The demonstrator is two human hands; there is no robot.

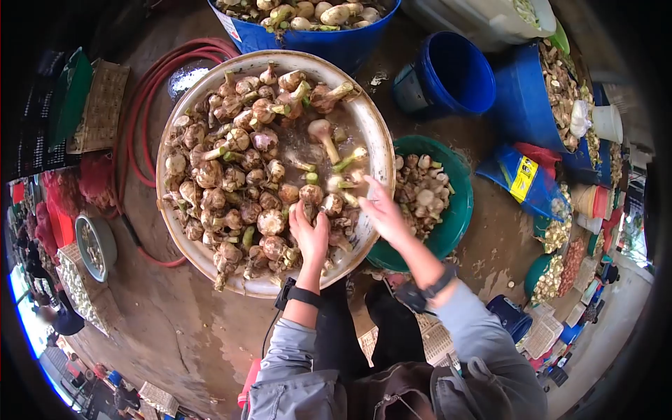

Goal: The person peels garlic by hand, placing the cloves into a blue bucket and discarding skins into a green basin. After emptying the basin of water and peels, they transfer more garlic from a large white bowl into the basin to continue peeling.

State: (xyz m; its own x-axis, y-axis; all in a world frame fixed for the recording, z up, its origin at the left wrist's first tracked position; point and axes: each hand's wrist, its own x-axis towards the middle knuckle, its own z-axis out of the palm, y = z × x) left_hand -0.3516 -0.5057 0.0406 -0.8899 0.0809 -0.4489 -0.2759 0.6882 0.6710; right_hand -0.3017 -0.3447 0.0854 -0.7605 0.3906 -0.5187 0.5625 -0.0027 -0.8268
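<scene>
A wide white basin (176, 241) holds a heap of muddy garlic bulbs (210, 175) with cut stems, and murky water shows on its right side. My left hand (310, 234) reaches into the front of the heap, thumb and fingers apart, fingertips touching the bulbs just beyond them. Over the basin's right rim is my right hand (386, 215), slightly blurred, with its fingers stretched apart and nothing visible in them. Close beside it, a green tub (458, 210) holds paler, cleaner garlic bulbs (423, 192) and stands partly behind the basin.
Behind the basin is a blue tub (308, 43) full of bulbs. An empty blue bucket (458, 73) stands at the back right, near another blue tub (521, 94) of scraps. A red hose (143, 115) coils at the left on the wet floor (168, 329).
</scene>
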